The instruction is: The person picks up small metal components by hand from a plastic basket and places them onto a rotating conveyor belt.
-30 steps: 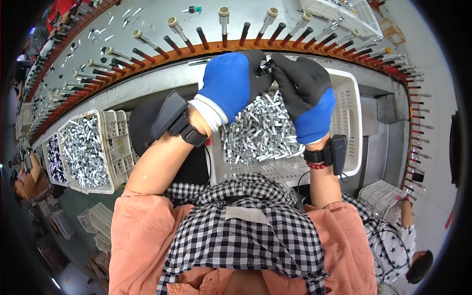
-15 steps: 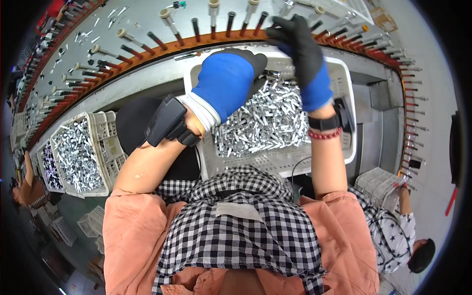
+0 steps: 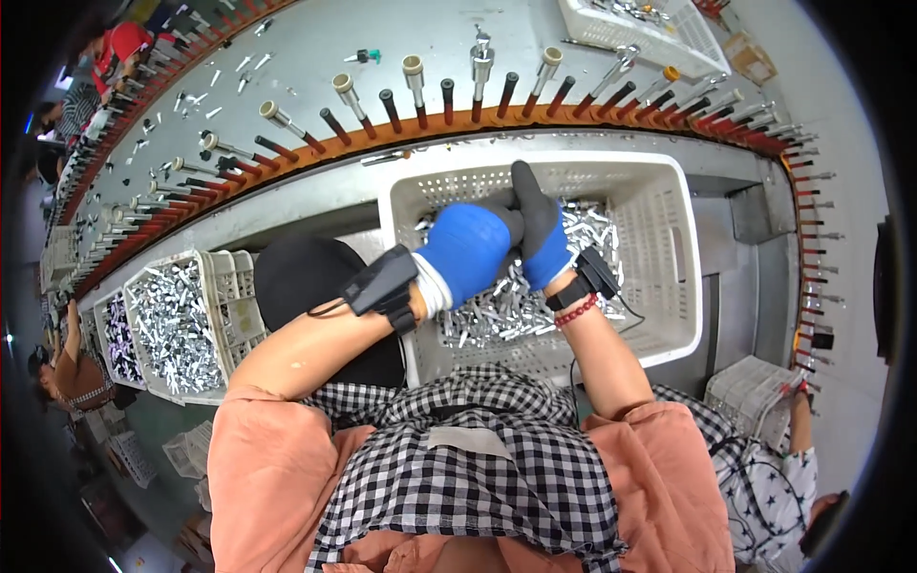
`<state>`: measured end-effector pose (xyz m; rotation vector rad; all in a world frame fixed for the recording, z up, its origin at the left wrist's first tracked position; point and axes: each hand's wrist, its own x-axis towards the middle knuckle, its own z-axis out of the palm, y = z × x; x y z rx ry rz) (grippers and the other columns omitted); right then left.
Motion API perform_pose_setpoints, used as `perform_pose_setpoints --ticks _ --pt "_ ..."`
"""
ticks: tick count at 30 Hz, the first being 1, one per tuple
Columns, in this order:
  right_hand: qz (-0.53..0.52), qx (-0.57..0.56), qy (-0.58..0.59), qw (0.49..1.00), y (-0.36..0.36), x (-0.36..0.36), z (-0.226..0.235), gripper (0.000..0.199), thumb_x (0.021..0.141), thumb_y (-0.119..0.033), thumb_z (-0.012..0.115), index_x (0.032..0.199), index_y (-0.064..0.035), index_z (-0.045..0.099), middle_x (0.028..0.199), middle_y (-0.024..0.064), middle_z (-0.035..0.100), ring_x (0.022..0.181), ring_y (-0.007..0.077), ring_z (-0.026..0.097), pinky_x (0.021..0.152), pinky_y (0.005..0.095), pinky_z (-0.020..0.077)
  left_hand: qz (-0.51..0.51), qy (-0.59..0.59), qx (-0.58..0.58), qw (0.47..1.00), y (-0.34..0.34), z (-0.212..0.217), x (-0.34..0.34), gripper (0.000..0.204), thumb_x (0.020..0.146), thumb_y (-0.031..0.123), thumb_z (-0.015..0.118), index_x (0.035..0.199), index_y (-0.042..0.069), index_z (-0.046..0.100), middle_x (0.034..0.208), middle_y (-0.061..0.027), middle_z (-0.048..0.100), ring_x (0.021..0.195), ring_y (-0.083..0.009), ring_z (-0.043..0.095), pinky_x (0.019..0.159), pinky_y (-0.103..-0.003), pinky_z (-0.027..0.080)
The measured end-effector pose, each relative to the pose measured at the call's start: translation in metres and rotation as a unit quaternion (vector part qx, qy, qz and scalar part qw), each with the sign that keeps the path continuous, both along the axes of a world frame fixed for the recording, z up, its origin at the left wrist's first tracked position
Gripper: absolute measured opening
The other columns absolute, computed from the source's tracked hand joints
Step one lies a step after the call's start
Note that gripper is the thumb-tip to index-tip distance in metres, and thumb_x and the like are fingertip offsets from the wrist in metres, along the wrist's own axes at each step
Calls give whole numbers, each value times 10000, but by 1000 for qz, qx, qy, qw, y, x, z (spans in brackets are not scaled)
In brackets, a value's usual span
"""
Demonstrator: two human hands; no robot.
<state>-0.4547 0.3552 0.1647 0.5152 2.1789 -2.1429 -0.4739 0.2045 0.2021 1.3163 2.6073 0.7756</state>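
Note:
My left hand, in a blue glove with dark grey fingers, is closed over the white basket. Against its fingertips rests my right hand, gloved alike, its fingers curled in and one dark digit pointing up. What lies between the two hands is hidden. Below them, small silver metal parts fill the bottom of the basket in a loose heap. Just beyond the basket, a silver metal piece sits upright on one of the rods along the orange-brown rail.
Many rods, some topped with silver pieces with cream ends, line the curved rail. Another white basket stands on the grey table at the back right. At left are a crate of silver parts and a black round seat. People work at both sides.
My right hand has come back from the rods, down to my left hand over the basket. My left hand has lowered toward the parts. The whole view has shifted slightly.

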Motion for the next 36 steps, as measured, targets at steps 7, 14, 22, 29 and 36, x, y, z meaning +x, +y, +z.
perform_pose_setpoints --ticks 7,14,22,29,36 --pt "-76 -254 -2 964 47 18 -11 755 1099 -608 371 1222 62 696 1054 170 785 744 159 721 606 254 536 -40 -282 48 957 6 49 -38 367 960 227 702 1318 145 712 1052 -212 761 887 -303 754 847 -376 588" --pt "-125 -142 -33 981 113 46 -6 775 1091 -617 395 1106 92 710 872 229 751 733 232 717 564 316 583 328 -152 449 817 -51 47 -164 386 1047 235 616 1360 12 652 1122 -76 739 1029 -160 667 887 -295 528" --pt "254 298 -165 905 144 41 -27 605 1034 -556 556 1412 -92 647 1314 185 720 1267 351 657 1031 429 518 347 -232 198 887 -87 40 -173 559 1077 490 548 869 12 752 852 -89 748 752 -208 660 735 -352 508" --pt "-67 106 177 976 206 -50 33 413 1156 -283 422 1407 -23 622 1203 99 738 1079 176 716 929 314 575 -140 -37 118 982 -37 73 -59 382 997 307 721 1263 33 713 1145 -194 752 1061 -354 725 929 -427 575" --pt "-53 -130 180 974 193 -207 40 613 1120 -505 387 1437 -28 607 1225 181 722 1078 230 703 943 337 542 326 -185 372 849 -3 12 -127 621 960 223 730 1494 -4 509 1254 -101 669 1117 -177 617 959 -326 508"
